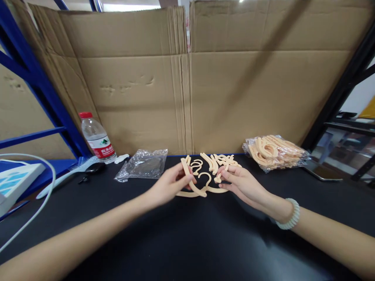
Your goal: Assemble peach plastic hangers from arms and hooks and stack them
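My left hand point(171, 181) grips a curved beige hanger arm point(199, 191) between thumb and fingers, tilted with its lower end toward the middle. In my right hand point(244, 181), the fingers pinch a beige hanger hook point(218, 179), its rounded base pointing down and left; the fingers hide part of it. Between and behind both hands, a hanger point(215, 190) with its hook and two spread arms lies on the black table. Loose hooks point(197, 163) are just beyond my left hand. Several loose hanger arms point(208, 162) are piled beyond my right hand.
A clear bag full of beige hanger parts point(275, 152) sits at the back right, beside a flat dark object point(322, 173). To the left are a crumpled clear bag point(143, 166), a water bottle point(101, 142) and a white cable point(49, 195). Cardboard point(131, 86) walls the back.
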Demonstrator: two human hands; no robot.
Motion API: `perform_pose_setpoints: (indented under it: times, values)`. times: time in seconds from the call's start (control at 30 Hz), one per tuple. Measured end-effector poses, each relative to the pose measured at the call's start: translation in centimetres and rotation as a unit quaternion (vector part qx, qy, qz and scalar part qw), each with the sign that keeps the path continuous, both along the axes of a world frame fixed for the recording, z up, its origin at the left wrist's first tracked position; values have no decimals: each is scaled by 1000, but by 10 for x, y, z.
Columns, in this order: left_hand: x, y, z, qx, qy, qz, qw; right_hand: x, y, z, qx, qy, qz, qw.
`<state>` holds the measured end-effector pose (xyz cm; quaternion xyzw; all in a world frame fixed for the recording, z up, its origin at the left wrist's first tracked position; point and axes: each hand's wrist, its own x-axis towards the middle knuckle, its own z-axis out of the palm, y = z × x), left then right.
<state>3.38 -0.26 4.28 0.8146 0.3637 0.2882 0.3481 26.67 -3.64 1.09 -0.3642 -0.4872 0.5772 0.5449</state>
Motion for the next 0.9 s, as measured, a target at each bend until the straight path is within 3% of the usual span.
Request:
perform_pose_setpoints:
  times: [0.07, 0.17, 0.37, 0.67, 0.9]
  values:
    - [3, -20, -19, -71, -135, -55, 987, -4, -4, -1, 2, -20, 14, 1000]
    - [4, -36, -38, -133, -205, -74, 967, -6, -9, -4, 19, -55, 18, 998]
    - [6, -38, -44, -189, -275, -40, 942, -10, -14, -11, 35, -47, 37, 998]
    - [6, -39, -40, -92, -196, -25, 976, -15, -18, -19, 18, -51, 48, 997]
    - [5, -38, -39, 49, -144, -20, 988, -18, -20, -20, -67, 19, 143, 987]
